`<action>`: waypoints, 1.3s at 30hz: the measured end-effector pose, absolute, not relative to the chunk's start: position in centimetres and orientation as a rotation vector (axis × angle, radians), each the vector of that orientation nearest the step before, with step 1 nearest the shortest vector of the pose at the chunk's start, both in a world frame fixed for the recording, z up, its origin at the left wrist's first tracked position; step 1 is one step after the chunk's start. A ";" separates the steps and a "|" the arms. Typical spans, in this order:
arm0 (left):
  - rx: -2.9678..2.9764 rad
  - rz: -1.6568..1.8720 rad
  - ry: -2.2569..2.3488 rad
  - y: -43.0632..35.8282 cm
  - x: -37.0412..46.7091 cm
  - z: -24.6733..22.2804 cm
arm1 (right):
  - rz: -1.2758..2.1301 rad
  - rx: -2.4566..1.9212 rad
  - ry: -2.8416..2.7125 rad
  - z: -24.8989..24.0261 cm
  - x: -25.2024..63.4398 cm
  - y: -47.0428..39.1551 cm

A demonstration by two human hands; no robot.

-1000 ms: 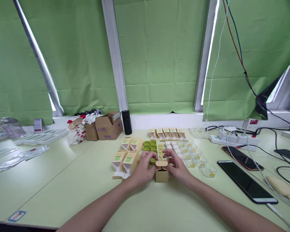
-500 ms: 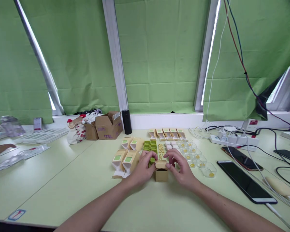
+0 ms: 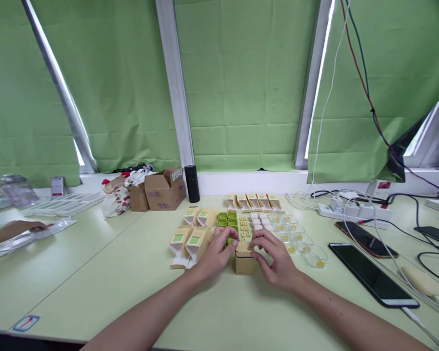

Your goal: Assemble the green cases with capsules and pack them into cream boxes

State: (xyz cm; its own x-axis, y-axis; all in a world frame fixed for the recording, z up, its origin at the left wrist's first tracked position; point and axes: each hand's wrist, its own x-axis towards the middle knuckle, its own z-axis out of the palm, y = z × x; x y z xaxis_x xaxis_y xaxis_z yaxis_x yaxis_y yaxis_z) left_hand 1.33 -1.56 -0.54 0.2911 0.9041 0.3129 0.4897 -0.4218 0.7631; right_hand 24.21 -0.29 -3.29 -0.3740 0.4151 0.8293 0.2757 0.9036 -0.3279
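Note:
A small brown cardboard box (image 3: 245, 265) stands upright on the table, its top flap lying nearly flat. My left hand (image 3: 219, 251) is at its left edge, fingers curled against the box top. My right hand (image 3: 276, 258) pinches the flap at the box's right edge. Green containers (image 3: 227, 219) stand just behind my left hand, partly hidden by it. Small yellowish pieces (image 3: 244, 228) lie in rows behind the box, with white pieces (image 3: 261, 220) and clear plastic cups (image 3: 315, 257) to their right. Open cartons with green labels (image 3: 193, 240) stand left of my left hand.
More open cartons (image 3: 254, 203) stand at the back. Phones (image 3: 373, 275), cables and a power strip (image 3: 354, 212) lie on the right. A larger cardboard box (image 3: 165, 190) and black cylinder (image 3: 192, 184) stand at the back left. Another person's hand (image 3: 29, 226) is at far left.
The box flap has come down flatter under my fingers. My left fingers are closer to the box top. The other person's hand has reached further right, over the plastic packets.

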 end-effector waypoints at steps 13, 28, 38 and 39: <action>2.072 1.025 1.249 -1.8 1.5 -0.5 | 0.175 -0.493 -2.036 -3.0 24.4 -0.6; 2.070 1.012 1.265 -2.0 1.6 -0.2 | 0.117 -0.498 -2.046 -2.9 24.3 -0.7; 2.126 1.025 1.205 -1.9 1.3 -0.5 | 0.089 -0.476 -2.059 -2.9 24.3 -0.8; 2.126 1.017 1.207 -1.9 1.3 -0.5 | 0.089 -0.475 -2.062 -2.9 24.4 -0.8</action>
State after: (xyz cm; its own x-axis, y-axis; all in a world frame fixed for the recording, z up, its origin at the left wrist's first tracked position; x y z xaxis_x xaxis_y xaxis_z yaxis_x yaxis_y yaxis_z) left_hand 1.32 -1.87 -0.45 0.3317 0.8703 0.3639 0.5066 -0.4898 0.7096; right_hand 24.37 -0.77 -2.94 -0.4440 0.3680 0.8170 0.2963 0.9208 -0.2538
